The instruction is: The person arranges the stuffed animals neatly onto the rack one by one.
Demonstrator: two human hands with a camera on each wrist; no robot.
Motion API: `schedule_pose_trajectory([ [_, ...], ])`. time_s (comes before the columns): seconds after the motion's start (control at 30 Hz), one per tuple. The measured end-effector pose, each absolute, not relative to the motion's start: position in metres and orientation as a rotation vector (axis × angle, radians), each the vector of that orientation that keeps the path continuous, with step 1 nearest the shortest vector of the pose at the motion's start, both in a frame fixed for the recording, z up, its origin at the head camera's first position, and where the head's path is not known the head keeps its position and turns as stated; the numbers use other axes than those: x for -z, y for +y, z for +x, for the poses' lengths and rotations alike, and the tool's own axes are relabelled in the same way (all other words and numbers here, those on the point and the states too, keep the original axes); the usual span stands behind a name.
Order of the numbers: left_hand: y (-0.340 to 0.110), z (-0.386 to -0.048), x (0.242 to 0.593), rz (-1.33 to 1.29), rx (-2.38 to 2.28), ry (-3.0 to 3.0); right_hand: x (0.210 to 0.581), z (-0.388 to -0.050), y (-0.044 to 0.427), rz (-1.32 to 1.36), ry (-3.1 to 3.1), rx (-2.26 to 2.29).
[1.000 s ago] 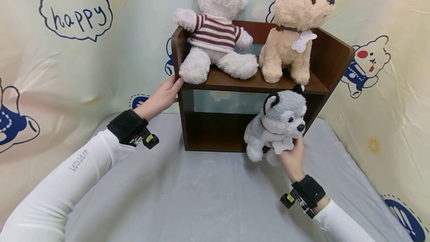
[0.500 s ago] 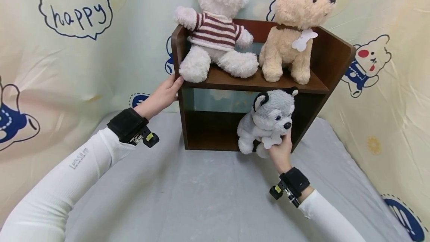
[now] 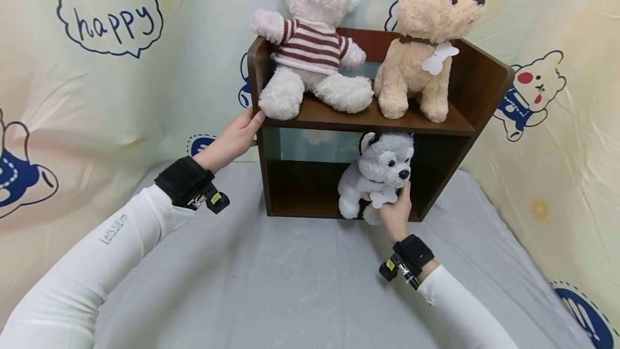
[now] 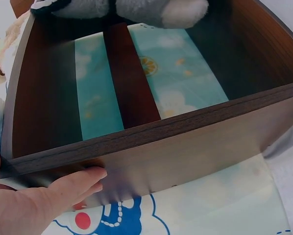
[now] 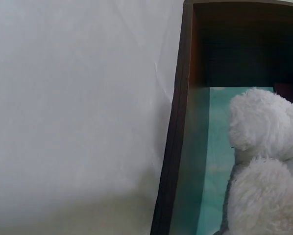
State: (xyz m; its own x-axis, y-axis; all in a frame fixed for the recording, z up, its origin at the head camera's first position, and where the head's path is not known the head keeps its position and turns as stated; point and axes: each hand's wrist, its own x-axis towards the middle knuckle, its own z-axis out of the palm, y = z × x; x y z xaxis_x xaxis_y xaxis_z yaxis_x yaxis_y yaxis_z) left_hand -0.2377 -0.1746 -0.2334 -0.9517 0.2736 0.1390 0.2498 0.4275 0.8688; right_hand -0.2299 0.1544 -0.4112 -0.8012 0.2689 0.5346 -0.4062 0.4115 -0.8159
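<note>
A grey and white plush husky (image 3: 387, 163) with a white tag leans into the lower compartment of a dark brown two-tier shelf (image 3: 310, 206). My right hand (image 3: 396, 211) grips the husky low on its chest, at the compartment's front edge. In the right wrist view, white furry paws (image 5: 264, 122) show, but the hand does not. My left hand (image 3: 238, 136) holds the shelf's left side panel, its thumb at the front edge. The left wrist view shows that hand's fingers (image 4: 83, 181) along the panel's outer face.
On the upper tier sit a white plush bear (image 3: 315, 42) in a striped sweater and a beige plush dog (image 3: 421, 47) with a bone-shaped tag. A grey cloth (image 3: 290, 284) covers the table. Printed curtains (image 3: 111, 96) stand behind and at the sides.
My right hand has moved the husky left and further into the lower compartment, its head now under the upper board. My left hand has stayed on the side panel.
</note>
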Motion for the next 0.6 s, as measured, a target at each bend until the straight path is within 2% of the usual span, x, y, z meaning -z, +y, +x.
schedule_pose_trajectory([
  [0.6,-0.174,-0.238,0.234,0.51,-1.617,2.633,0.42,-0.262,0.138,0.16,-2.025,-1.401],
])
